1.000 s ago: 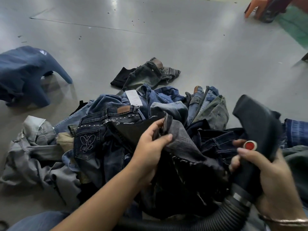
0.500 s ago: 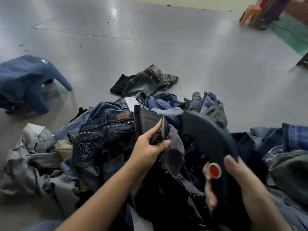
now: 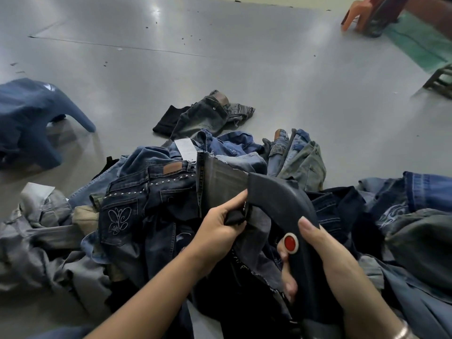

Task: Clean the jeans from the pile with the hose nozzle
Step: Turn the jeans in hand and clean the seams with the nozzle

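Hose nozzle (image 3: 281,199) against held jeans (image 3: 220,182)

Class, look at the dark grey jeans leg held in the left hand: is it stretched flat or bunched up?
Stretched flat. The left hand grips the grey jeans leg, holding its upper panel smooth and upright, and the hose nozzle meets its right edge.

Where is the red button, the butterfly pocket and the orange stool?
red button (image 3: 290,242), head view, its centre.
butterfly pocket (image 3: 119,220), head view, the stitched butterfly.
orange stool (image 3: 357,11), head view, its leg.
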